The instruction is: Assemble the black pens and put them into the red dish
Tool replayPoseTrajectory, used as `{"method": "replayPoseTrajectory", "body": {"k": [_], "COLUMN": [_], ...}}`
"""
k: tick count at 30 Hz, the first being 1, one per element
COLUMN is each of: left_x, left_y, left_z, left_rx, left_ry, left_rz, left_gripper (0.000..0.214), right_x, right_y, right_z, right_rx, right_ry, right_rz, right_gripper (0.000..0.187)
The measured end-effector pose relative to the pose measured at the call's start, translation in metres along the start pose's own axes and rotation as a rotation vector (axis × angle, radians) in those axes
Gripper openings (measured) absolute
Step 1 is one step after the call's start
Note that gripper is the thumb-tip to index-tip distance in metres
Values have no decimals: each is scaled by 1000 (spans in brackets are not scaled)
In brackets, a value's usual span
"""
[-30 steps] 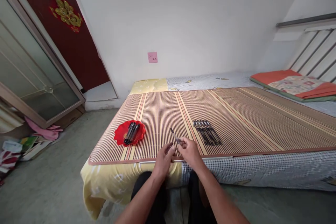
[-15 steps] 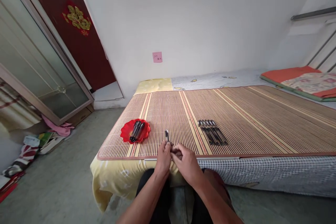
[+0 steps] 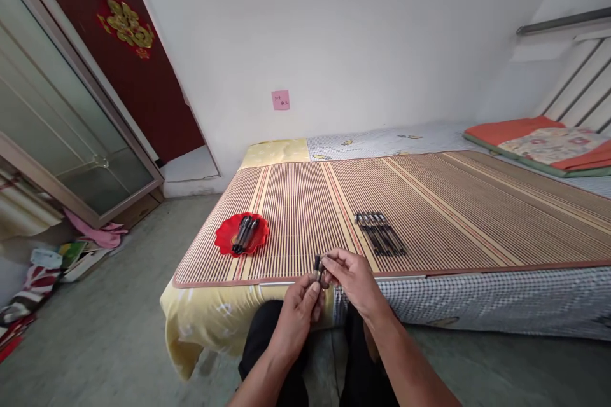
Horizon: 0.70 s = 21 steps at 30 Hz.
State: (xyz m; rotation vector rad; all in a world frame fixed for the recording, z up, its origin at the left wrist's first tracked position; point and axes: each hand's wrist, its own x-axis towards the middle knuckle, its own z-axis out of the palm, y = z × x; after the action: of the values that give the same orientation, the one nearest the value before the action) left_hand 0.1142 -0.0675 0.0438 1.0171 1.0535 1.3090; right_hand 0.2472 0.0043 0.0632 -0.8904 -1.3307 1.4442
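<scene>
Just over the front edge of the bed, my left hand is closed around a dark pen, whose black upper end sticks up from the fingers. My right hand is closed too, its thumb and fingertips pinched at the pen's upper part; the fingers hide some of the contact. To the left, a red scalloped plate bears several dark pens. Several black pens with clear upper ends lie side by side in a row on the mat, right of my hands.
A striped bamboo mat covers the bed. Yellow cloth and checked cloth hang over its front edge. A folded orange quilt lies at the far right. Clothes and papers lie on the floor at left.
Both hands have moved slightly right with the pen. My right hand has risen from the pen's lower part to its upper end. The camera view has shifted a little.
</scene>
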Motion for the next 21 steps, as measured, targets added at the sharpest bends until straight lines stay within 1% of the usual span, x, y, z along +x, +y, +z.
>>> {"method": "replayPoseTrajectory", "body": {"k": [3, 6, 9, 12, 14, 16, 21], "left_x": [-6, -12, -17, -20, -20, -21, -22], "left_y": [3, 6, 7, 10, 12, 13, 15], "left_z": [-4, -7, -9, -9, -8, -7, -6], "left_rx": [39, 71, 130, 177, 185, 189, 215], "left_ry": [-47, -63, -64, -72, -78, -81, -81], "left_rz": [0, -18, -8, 6, 3, -2, -4], "left_gripper": [47, 48, 47, 47, 49, 50, 50], "right_x": [-4, -8, -13, -18, -20, -21, -22], "right_y": [-8, -22, -38, -51, -56, -57, -53], "right_z": [-8, -21, -32, -37, -39, -39, -39], "right_rx": [-3, 60, 152, 207, 214, 203, 125], "right_ry": [74, 235, 392, 497, 535, 544, 505], "right_rz": [-48, -157, -277, -364, -404, -418, -407], "right_gripper": [38, 33, 27, 22, 21, 20, 20]}}
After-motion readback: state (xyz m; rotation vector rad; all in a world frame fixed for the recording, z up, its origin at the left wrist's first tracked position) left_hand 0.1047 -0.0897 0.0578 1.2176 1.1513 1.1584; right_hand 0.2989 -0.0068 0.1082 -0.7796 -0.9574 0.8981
